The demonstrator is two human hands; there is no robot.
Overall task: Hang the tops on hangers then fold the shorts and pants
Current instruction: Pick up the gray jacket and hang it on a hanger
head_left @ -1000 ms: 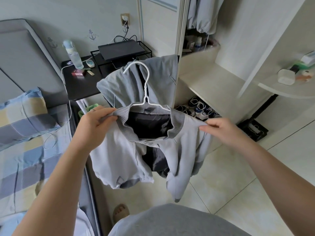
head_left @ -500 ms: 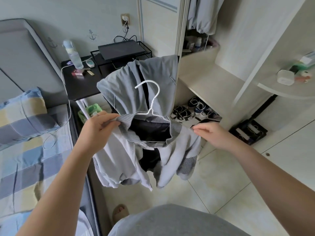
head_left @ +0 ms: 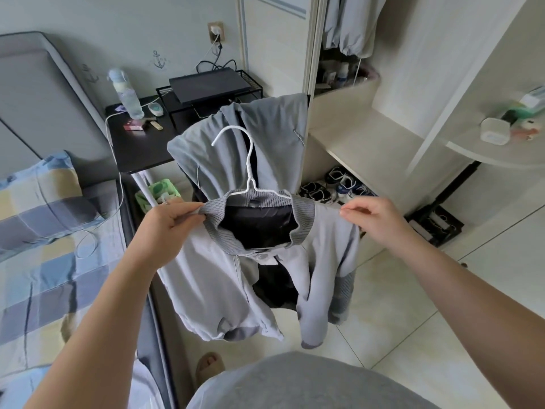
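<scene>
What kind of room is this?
Most likely a bedroom: a bed with checked bedding on the left, an open wardrobe with garments hanging inside, and a black bedside table by the wall.

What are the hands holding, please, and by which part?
The grey jacket on the white hanger: left hand grips the ribbed collar edge, right hand pinches the shoulder.

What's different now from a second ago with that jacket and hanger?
The right hand went in toward the collar, then back out, drawing the shoulder of the grey jacket along the white hanger. The hanger's hook dipped, then rose again. The left hand kept pinching the collar; the grey top behind stayed draped.
</scene>
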